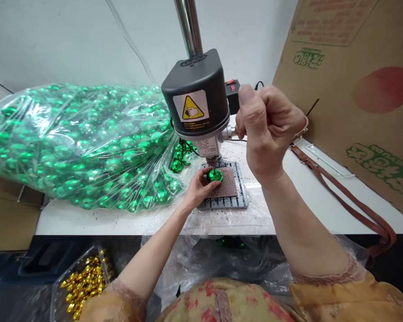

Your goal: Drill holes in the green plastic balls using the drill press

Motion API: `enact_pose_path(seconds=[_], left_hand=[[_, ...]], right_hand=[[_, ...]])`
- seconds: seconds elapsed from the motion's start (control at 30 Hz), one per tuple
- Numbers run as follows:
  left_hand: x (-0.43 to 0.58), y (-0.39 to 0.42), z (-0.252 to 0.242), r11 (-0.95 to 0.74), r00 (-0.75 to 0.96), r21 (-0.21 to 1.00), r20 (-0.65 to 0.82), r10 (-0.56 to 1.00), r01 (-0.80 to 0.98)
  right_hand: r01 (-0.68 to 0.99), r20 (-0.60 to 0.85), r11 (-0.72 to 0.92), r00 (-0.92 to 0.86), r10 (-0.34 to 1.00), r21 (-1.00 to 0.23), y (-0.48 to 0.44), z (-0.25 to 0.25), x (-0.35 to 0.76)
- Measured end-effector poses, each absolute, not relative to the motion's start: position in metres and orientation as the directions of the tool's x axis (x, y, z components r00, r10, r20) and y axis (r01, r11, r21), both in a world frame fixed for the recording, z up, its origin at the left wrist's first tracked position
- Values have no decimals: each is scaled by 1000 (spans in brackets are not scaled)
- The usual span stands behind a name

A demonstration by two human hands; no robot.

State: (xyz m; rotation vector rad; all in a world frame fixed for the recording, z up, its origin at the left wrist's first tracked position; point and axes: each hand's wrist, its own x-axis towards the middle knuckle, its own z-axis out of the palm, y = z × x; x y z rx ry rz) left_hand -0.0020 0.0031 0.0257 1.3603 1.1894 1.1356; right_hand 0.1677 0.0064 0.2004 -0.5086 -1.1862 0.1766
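Note:
A small bench drill press (197,96) with a dark grey motor housing stands on a white table (87,221). My left hand (198,187) is closed on a shiny green faceted ball (215,175), pinning it on the brown pad of the press base (233,202) directly under the drill bit. My right hand (267,129) is raised at the press's right side, fist closed around its feed lever, thumb up.
A large clear plastic bag of green faceted balls (77,143) lies left of the press. A clear tray of gold caps (82,281) sits below the table's edge at lower left. A cardboard box (359,85) leans at right, with a brown strap (342,192) beside it.

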Motion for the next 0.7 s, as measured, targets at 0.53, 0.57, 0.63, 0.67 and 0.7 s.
enact_pose_path(seconds=[0.53,0.57,0.63,0.67,0.7], left_hand=[[1,-7,18,-238,74,913,227,971,331],[2,-7,18,-243,74,912,231,970,331],[2,-7,18,-249,76,908,238,968,338],[2,-7,18,-250,78,906,238,968,341],[2,-8,18,-250,79,905,237,968,343]], right_hand=[[80,855,924,416,310,-374,6,176,164],[93,854,923,423,303,-374,6,173,164],[113,853,922,433,291,-371,7,167,163],[120,853,921,437,286,-371,7,165,163],[123,852,922,443,280,-367,7,164,163]])
